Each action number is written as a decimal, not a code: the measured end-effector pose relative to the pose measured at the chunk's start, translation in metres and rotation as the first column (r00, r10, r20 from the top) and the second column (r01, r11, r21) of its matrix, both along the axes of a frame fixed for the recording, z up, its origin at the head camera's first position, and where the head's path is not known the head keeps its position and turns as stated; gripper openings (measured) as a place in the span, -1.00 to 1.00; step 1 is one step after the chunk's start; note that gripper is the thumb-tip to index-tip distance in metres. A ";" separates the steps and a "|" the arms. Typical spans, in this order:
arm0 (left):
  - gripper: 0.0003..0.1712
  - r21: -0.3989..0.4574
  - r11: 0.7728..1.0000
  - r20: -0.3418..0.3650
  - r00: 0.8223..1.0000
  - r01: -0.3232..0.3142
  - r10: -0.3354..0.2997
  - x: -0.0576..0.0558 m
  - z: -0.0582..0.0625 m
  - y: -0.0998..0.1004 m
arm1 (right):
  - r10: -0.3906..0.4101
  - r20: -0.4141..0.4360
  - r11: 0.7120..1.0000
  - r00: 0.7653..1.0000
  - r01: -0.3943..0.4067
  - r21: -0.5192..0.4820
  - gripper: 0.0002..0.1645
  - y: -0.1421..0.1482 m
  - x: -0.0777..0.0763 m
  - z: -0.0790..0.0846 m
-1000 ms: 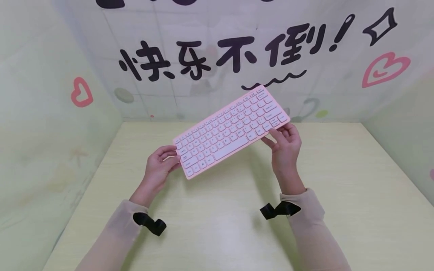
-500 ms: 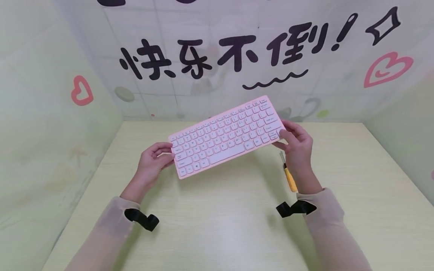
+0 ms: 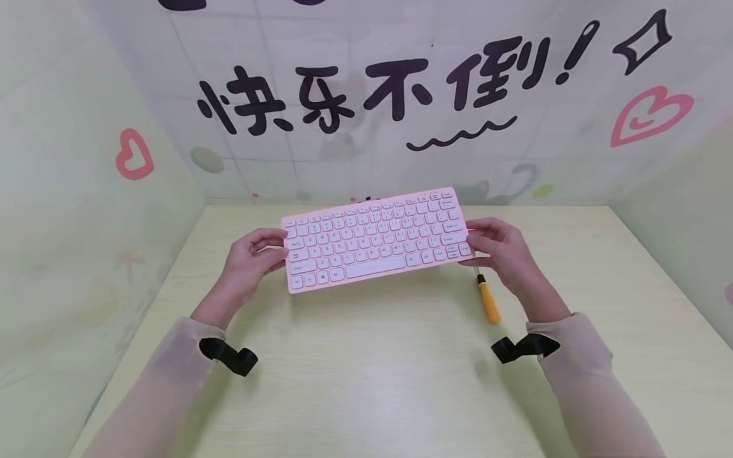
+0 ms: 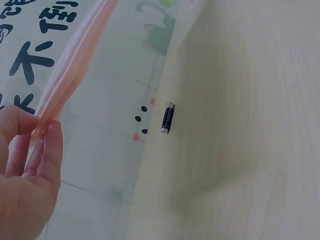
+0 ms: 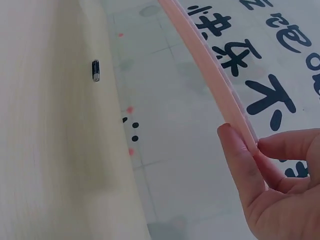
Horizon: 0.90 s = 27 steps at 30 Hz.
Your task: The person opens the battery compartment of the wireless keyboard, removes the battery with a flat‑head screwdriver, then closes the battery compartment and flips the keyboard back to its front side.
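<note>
A pink keyboard [image 3: 375, 238] with white keys is held above the table, its key side facing the head camera and its right end slightly higher. My left hand [image 3: 249, 264] pinches its left edge between thumb and fingers. At the opposite edge, the right hand [image 3: 504, 257] grips the lower right corner. Both wrist views show the keyboard edge-on, as a thin pink strip, with the left hand [image 4: 32, 160] and the right hand [image 5: 272, 175] pinching it. A small dark battery [image 4: 168, 118] lies on the table; the keyboard hides it in the head view.
A screwdriver with a yellow handle [image 3: 488, 302] lies on the pale wooden table [image 3: 366, 381] below the right hand, its tip partly covered. A printed backdrop [image 3: 355, 159] with dark lettering rises behind the table, and side panels stand left and right.
The keyboard has come down and turned closer to level, its right end dropping. My right hand has moved right and down, the left slightly left and up. The screwdriver has come into sight.
</note>
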<state>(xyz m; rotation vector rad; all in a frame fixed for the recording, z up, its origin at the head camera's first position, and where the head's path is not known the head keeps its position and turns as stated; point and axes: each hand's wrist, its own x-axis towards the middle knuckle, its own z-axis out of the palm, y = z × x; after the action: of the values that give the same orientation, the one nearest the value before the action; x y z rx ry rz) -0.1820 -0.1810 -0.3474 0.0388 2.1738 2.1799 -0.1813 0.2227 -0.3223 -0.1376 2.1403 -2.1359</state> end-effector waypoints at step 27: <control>-0.49 -0.125 0.989 0.232 0.971 0.083 -0.052 0.003 -0.037 -0.003 | 0.089 0.225 0.900 0.970 -0.175 0.398 -0.40 0.003 0.007 -0.051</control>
<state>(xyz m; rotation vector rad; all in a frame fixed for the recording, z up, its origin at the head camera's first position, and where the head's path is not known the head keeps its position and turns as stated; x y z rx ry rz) -0.1788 -0.1838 -0.3843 -0.1357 2.1479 1.8930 -0.1747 0.2253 -0.3735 -0.0238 2.3263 -1.5042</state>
